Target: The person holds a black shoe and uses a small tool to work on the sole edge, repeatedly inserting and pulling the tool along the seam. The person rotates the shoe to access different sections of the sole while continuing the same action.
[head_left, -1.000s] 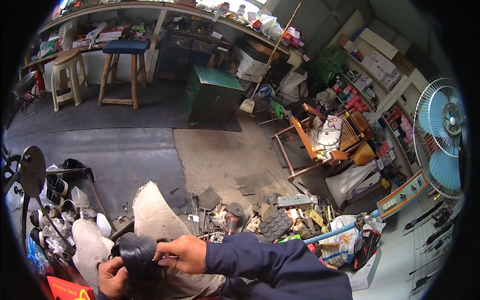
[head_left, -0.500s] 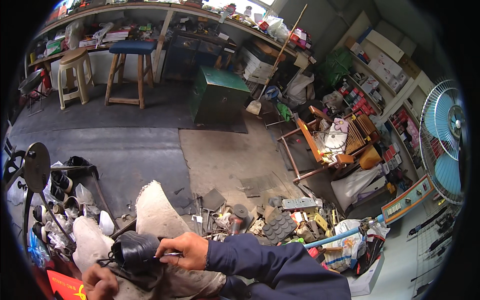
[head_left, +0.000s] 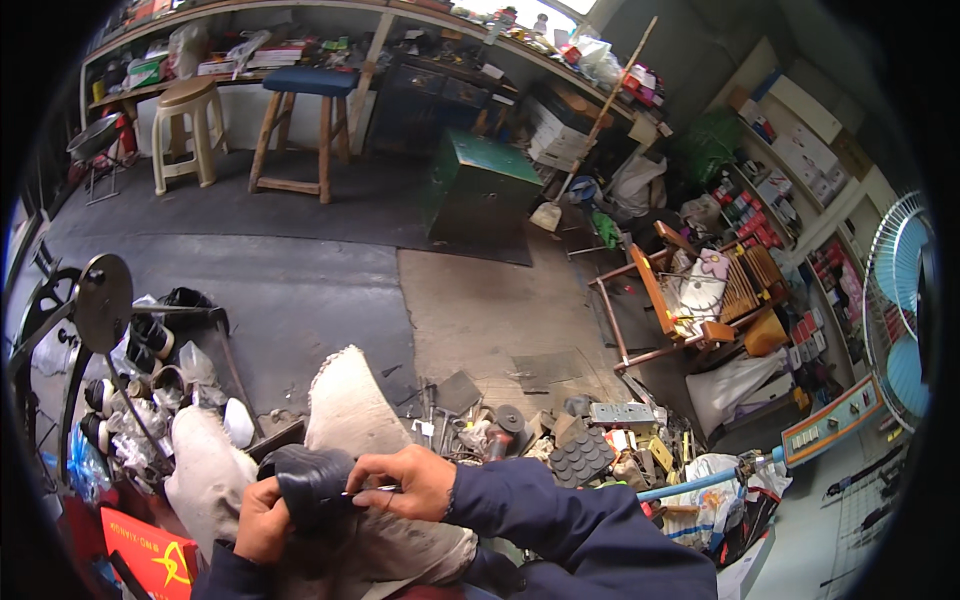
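A black leather shoe rests on my lap, over a pale, stained cloth. My left hand is closed on the shoe's left edge, with the fingertips partly hidden. At the opposite side my right hand pinches a thin, shiny metal tool. The tool's tip meets the shoe, and its exact kind cannot be made out.
Several hand tools and metal parts lie around a dark ridged pad. Shoes and plastic bags crowd the left, beside a black metal stand and a red box. A blue fan stands at the right.
My left hand has come up from the lower left and now grips the shoe. My right hand stays at the shoe with the tool. The whole view has shifted, with the scene sliding rightward.
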Available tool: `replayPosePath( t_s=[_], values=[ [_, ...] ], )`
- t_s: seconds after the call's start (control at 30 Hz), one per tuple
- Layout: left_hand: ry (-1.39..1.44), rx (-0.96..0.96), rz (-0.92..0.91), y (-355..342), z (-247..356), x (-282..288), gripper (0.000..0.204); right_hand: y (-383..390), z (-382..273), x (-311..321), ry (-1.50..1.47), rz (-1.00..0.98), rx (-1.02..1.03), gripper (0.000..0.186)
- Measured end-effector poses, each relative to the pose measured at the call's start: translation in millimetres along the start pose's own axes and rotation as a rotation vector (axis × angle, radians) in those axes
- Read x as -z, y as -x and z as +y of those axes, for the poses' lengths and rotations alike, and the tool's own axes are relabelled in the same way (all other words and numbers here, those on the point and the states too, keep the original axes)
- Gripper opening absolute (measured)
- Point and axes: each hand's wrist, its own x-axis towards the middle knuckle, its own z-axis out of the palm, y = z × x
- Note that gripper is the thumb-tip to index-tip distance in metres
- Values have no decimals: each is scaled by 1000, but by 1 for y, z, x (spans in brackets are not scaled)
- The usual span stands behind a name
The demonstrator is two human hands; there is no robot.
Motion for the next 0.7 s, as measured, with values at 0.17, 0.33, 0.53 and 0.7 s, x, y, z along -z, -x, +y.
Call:
replayPosePath(
  t_s=[0.17,0.33,0.53,0.7],
  values=[
    [102,-13,-10,-4,-9,1,15,-4,-6,1,56,-4,-41,17],
    [20,-40,-5,-6,-10,1,15,-4,-6,-4,14,18,-56,16],
    [55,-87,-136,-5,-4,3,24,0,-4,-14,62,137,22,15],
    [-179,-159,-22,13,-6,14,20,2,-6,-13,236,188,99,18]
  ],
)
